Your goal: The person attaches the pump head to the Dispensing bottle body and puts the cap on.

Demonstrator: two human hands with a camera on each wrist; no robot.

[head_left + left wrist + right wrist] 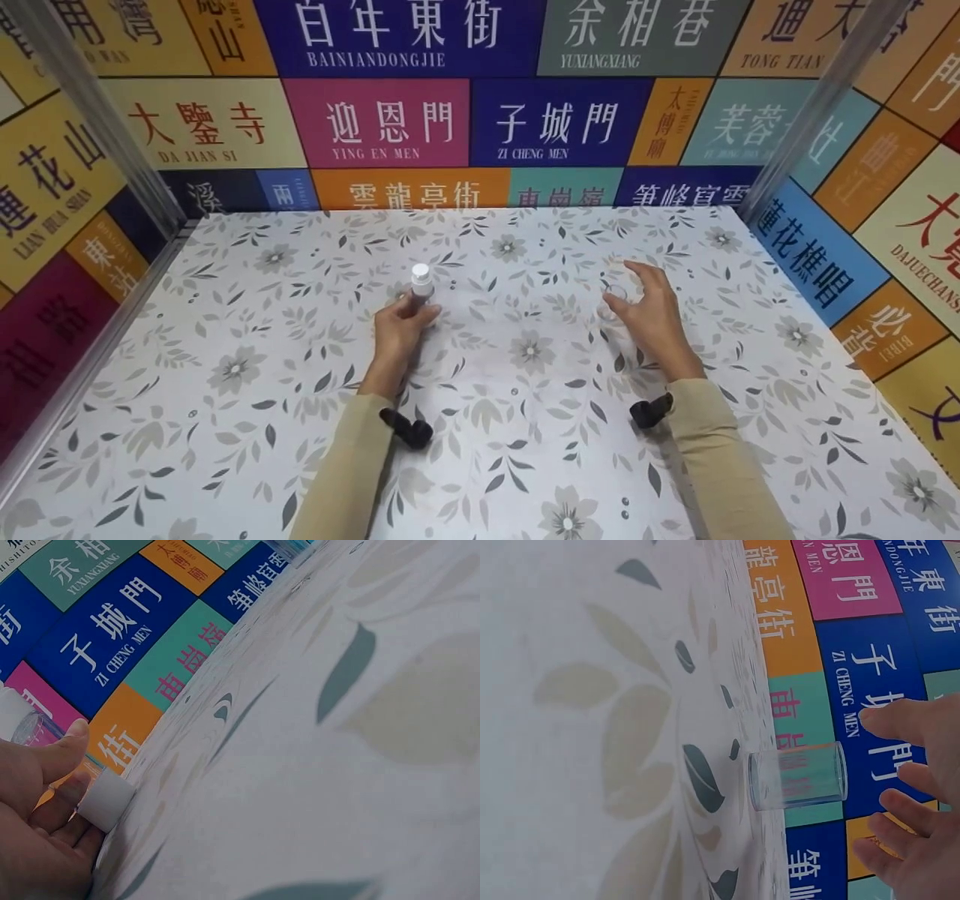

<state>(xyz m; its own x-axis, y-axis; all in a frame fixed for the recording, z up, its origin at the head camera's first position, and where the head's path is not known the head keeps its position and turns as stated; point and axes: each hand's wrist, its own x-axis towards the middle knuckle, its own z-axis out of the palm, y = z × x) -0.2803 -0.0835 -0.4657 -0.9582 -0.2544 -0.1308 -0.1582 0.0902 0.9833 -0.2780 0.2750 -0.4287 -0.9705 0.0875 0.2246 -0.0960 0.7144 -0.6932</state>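
My left hand (pixel 397 334) grips a small clear bottle-like cylinder (pixel 421 282) with a white top, upright on the table. In the left wrist view, thumb and fingers wrap its clear middle, and its white lower end (pixel 107 799) meets the tabletop. A clear, straight-sided cup (pixel 799 776) stands on the table at the right; in the head view it shows only as a faint outline. Close beside the cup is my right hand (pixel 656 319), thumb and fingers spread apart. The right wrist view shows a gap between these fingertips and the cup's rim.
A white tabletop (pixel 465 450) with grey leaf and flower print lies under both hands. Colourful panels (pixel 375 124) with large characters rise behind it and at both sides. Clear corner strips (pixel 806 105) run up at the back corners. Each wrist wears a small black camera (pixel 409 430).
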